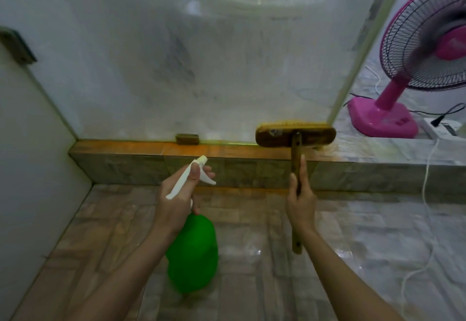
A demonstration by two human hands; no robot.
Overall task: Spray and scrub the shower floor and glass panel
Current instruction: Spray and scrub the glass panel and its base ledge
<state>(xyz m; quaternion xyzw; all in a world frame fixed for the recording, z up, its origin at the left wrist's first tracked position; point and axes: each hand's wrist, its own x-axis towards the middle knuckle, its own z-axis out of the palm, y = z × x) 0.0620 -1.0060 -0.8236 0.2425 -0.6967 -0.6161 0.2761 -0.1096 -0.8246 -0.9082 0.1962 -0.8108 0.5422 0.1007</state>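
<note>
Head view: the only camera, looking down into the shower corner.
Left hand [176, 195]: fingers [208, 169] clenched round the neck of the spray bottle, one lying against the trigger.
Spray bottle [194, 252]: green body hanging below the left hand over the shower floor, white nozzle pointing toward the tiled curb.
Right hand [301, 202]: grasping the brush handle partway along, one finger laid straight up the shaft.
Brush [295, 135]: wooden head with yellowish bristles resting on top of the curb, bristles against the bottom right of the glass panel.
Glass panel [201, 55]: cloudy and streaked, standing on the curb.
Tiled curb [141, 166]: orange-stained along its top.
Shower floor [252, 265]: brownish tiles, wet and shiny.
Pink fan [416, 50]: outside the glass to the right, a white cord [426, 194] trailing below it.
</note>
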